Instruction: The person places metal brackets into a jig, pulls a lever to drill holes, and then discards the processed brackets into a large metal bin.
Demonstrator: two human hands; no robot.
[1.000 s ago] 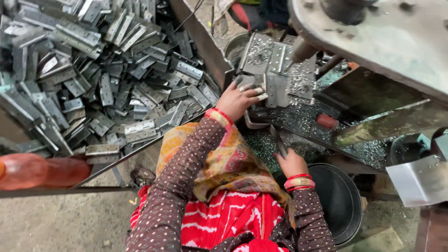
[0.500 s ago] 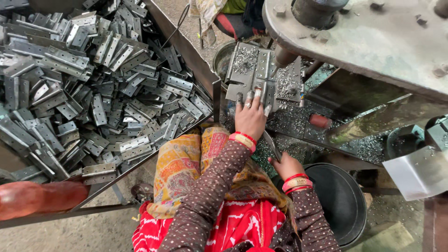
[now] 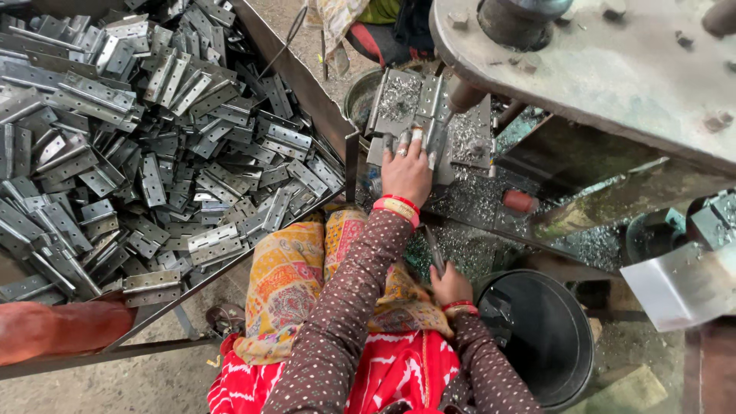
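My left hand [image 3: 406,172] reaches forward and presses its fingers on a grey metal hinge plate [image 3: 429,149] lying on the jig [image 3: 399,100] under the drill spindle [image 3: 464,96]. The jig is covered in bright metal shavings. My right hand [image 3: 451,285] stays low, close to my lap, closed around a thin dark lever [image 3: 434,253] that points up and away. Both wrists wear red bangles. A patterned yellow cloth [image 3: 295,284] covers my knees.
A big sloping tray [image 3: 307,84] at left holds a heap of grey hinges [image 3: 138,146]. A black bucket [image 3: 548,337] stands at right of my right hand. The machine's heavy round table [image 3: 613,69] overhangs top right. Shavings [image 3: 491,199] litter the bench. Another person's clothing [image 3: 387,23] shows at top.
My left hand has moved from the edge of the hinge heap forward onto the jig, setting a hinge plate there. The right hand has stayed on the lever.
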